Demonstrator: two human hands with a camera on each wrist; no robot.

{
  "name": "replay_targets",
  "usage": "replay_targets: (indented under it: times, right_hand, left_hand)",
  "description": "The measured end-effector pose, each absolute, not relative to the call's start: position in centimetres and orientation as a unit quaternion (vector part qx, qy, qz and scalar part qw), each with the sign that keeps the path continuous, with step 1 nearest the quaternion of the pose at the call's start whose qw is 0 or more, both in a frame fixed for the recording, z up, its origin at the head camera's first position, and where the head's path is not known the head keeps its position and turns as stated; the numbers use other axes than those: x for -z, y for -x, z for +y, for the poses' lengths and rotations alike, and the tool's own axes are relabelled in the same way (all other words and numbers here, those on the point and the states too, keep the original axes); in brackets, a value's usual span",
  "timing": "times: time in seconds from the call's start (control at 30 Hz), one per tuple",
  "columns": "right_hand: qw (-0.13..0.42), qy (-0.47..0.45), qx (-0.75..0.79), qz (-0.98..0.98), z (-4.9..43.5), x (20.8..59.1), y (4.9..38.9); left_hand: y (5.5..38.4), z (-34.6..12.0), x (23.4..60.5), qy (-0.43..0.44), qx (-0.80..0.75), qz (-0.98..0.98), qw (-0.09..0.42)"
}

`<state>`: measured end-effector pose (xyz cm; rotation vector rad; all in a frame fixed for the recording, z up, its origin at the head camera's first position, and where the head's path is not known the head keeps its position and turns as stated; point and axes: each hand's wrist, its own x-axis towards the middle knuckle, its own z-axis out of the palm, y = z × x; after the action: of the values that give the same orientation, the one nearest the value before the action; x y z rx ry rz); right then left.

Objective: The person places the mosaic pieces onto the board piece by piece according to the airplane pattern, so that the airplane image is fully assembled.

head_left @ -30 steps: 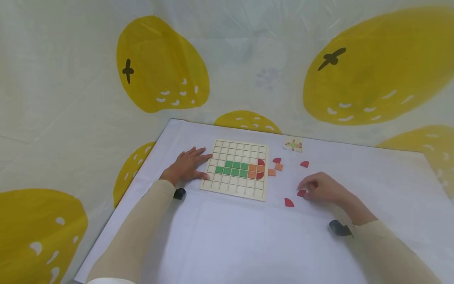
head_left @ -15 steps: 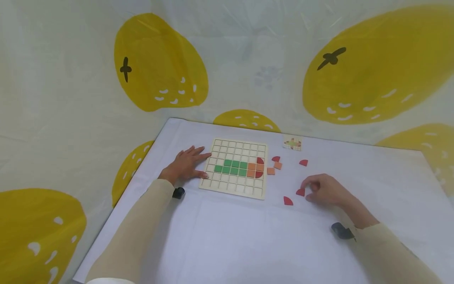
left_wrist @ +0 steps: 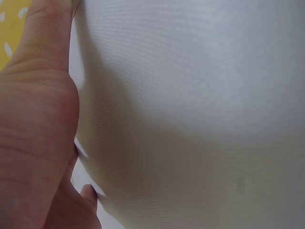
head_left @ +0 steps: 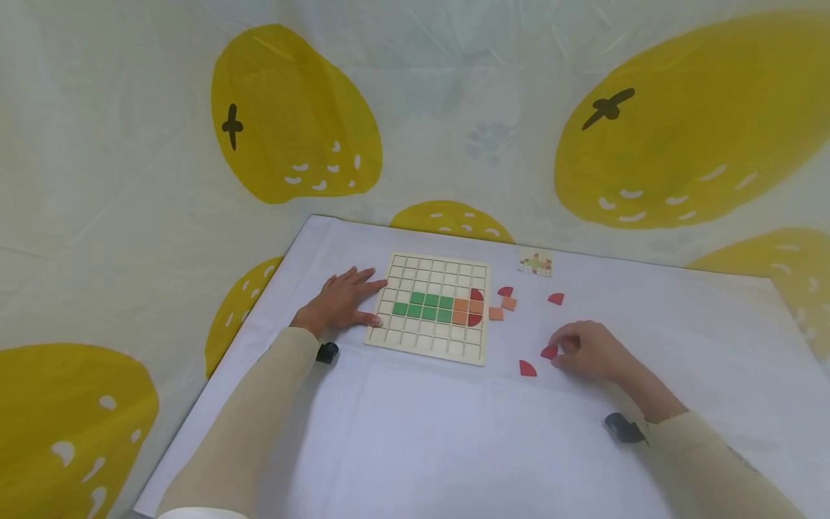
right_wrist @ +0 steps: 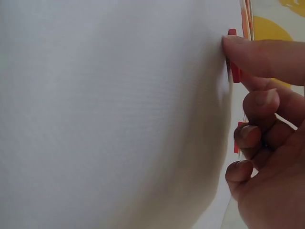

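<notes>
My left hand [head_left: 341,301] lies with spread fingers at the left edge of a wooden grid board [head_left: 424,346], thumb and a fingertip touching it. On the board are green square tiles [head_left: 430,313], orange square tiles [head_left: 460,317] and two red quarter-circle tiles [head_left: 475,320]. Right of the board, my right hand [head_left: 593,351] pinches a red quarter-circle tile [head_left: 548,352] between thumb and index finger. In the right wrist view that tile [right_wrist: 235,71] is tilted up at the thumb tip, the other fingers curled. The left wrist view shows the left palm [left_wrist: 35,119] and white cloth.
Loose on the white tabletop [head_left: 415,432] are another red quarter-circle [head_left: 528,369], one farther back [head_left: 555,298], one by the board [head_left: 505,291], and two orange squares [head_left: 496,314]. A small pattern card [head_left: 535,262] lies at the back. A lemon-print curtain [head_left: 441,108] hangs behind.
My right hand has shifted slightly about the red quarter-circle tile, which has turned a little between its fingers. The left hand and board stay in place.
</notes>
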<state>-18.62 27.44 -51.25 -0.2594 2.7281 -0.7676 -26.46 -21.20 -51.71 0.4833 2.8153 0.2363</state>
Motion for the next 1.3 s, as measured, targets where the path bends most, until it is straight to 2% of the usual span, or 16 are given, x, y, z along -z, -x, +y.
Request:
replay_targets:
  times: [0.4,1.3]
  right_hand:
    - [0.113,0.131,0.27,0.947,26.3,51.2,18.9]
    - [0.123,0.185,0.29,0.931,18.7,49.9,21.6]
  left_hand:
    - [26.4,-21.2,51.8,-0.168,-0.08,0.973,0.135]
    - [26.4,-21.4,52.3,-0.173,-0.081,0.974,0.121]
